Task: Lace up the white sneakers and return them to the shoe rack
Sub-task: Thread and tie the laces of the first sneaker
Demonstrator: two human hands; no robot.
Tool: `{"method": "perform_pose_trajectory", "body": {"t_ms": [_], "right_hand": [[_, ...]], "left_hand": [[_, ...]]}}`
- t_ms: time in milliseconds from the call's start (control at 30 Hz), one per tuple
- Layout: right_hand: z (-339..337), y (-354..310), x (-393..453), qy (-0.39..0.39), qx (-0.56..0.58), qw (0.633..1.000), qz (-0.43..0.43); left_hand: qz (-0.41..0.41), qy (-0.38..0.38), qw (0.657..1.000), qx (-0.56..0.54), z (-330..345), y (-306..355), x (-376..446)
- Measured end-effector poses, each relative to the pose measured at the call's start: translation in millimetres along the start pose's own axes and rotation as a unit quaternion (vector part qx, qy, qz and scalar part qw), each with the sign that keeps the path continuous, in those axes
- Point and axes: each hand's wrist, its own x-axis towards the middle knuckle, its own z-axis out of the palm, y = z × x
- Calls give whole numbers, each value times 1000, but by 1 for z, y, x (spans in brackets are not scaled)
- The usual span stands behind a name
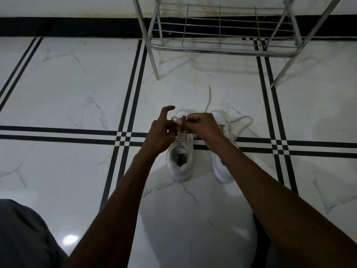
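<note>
Left white sneaker (180, 161): stood upright on the marble floor (77, 84), heel toward the wearer, its lace (176, 118) raised above the tongue. Right hand (201, 125): grip pinched on the lace; left hand (161, 132): touching the same lace, forefinger lifted, grip partly apart. Right white sneaker (222, 169): just beside the left sneaker, laces loose; metal shoe rack (222, 51): well beyond both, by the wall.
</note>
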Motion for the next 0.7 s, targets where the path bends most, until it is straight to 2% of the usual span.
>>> {"method": "perform_pose_trajectory", "body": {"t_ms": [67, 133, 200, 267, 333, 400, 467, 600, 700], "right_hand": [[6, 1, 1, 43, 37, 998, 30], [8, 2, 1, 34, 113, 992, 50], [6, 1, -1, 5, 136, 990, 43], [0, -2, -2, -48, 66, 997, 7], [-7, -7, 0, -85, -94, 991, -36], [-10, -10, 3, -76, -237, 965, -81], [-8, -10, 3, -34, -319, 937, -141], [2, 1, -2, 68, -351, 923, -142], [7, 1, -3, 102, -288, 943, -130]], "left_hand": [[-14, 3, 1000, -17, 3, -2, -1], [-61, 15, 995, -73, 3, -5, -2], [-116, 30, 986, -117, 0, -6, -3], [-146, 41, 977, -153, -2, -7, -5], [-160, 53, 966, -194, -4, -6, -7], [-158, 59, 963, -209, -4, -6, -8], [-156, 54, 963, -213, -3, -6, -8], [-134, 49, 964, -223, -2, -5, -13], [-90, 36, 972, -214, -4, -9, -13]]}}
